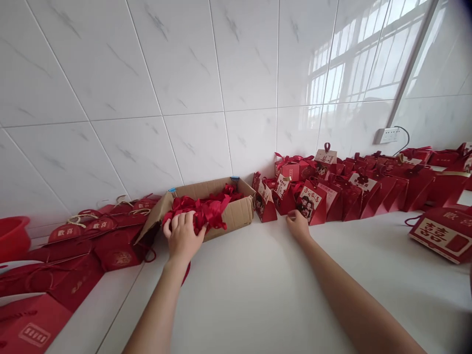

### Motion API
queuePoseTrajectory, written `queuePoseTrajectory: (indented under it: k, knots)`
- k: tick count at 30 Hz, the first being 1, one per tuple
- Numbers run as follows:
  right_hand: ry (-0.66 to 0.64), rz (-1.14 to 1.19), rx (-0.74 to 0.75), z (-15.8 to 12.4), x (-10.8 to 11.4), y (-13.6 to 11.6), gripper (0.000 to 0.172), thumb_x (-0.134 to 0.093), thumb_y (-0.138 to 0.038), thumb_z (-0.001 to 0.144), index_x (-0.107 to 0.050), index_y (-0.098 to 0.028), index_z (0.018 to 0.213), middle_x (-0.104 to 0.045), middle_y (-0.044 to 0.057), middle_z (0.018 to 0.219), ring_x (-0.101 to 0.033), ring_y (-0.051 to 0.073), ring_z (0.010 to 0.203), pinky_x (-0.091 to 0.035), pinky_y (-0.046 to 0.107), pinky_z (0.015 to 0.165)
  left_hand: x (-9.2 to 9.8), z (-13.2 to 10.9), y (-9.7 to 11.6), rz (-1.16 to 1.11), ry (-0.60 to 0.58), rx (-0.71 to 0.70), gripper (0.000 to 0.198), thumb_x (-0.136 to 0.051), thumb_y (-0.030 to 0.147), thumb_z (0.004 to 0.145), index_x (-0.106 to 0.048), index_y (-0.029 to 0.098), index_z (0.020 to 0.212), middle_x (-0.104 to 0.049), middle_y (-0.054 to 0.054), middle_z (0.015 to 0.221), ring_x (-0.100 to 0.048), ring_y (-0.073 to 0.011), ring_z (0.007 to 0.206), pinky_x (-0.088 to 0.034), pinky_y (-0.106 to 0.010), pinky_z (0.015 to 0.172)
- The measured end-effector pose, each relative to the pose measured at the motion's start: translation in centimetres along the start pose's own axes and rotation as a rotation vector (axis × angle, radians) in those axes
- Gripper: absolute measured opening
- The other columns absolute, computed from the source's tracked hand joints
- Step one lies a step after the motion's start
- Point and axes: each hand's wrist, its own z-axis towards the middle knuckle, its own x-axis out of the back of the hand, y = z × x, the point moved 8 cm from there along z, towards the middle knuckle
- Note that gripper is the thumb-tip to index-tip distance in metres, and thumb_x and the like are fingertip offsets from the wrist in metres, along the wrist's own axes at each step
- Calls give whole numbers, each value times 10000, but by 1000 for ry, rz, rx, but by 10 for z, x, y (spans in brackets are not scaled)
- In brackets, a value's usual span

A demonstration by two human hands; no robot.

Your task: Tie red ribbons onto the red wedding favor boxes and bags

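Note:
My left hand (184, 232) reaches over the front of a cardboard box (234, 216), its fingers curled into a heap of shiny red ribbons (212, 209). A strip of ribbon hangs below the wrist. To the right, my right hand (298, 225) is at table height, its fingers closed at the lower corner of a small red gift box (312, 202) with a cartoon couple on its cream label. Close by its fingertips stands another slanted red gift box (284, 195). The contact between fingers and box is partly hidden.
Many red gift boxes (391, 191) stand in rows along the tiled wall. Larger red boxes (120, 248) line the left side, beside a red plastic basin (14, 238). A red box (444, 233) lies at the right. A power socket (387, 135) is on the wall.

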Motion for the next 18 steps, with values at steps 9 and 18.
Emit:
queuePoseTrajectory:
  k: [9,18]
  knots:
    - [-156,-228,309,-43,-22,-31,271,-539,-311,928,-573,-175,1159,-577,87,1205,-592,204,1026,-510,415,874,-11,-29,-11,57,83,-128,347,-524,379,789,-583,176,1063,-640,-126,966,-526,-317,960,-287,-481,956]
    - [-188,-332,341,-43,-20,-33,288,-544,-315,925,-564,-168,1172,-578,87,1199,-596,207,1020,-515,417,863,-13,-45,-22,-12,163,-202,464,-529,336,785,-508,111,1190,-580,-183,1174,-452,-322,1195,-187,-478,1099]
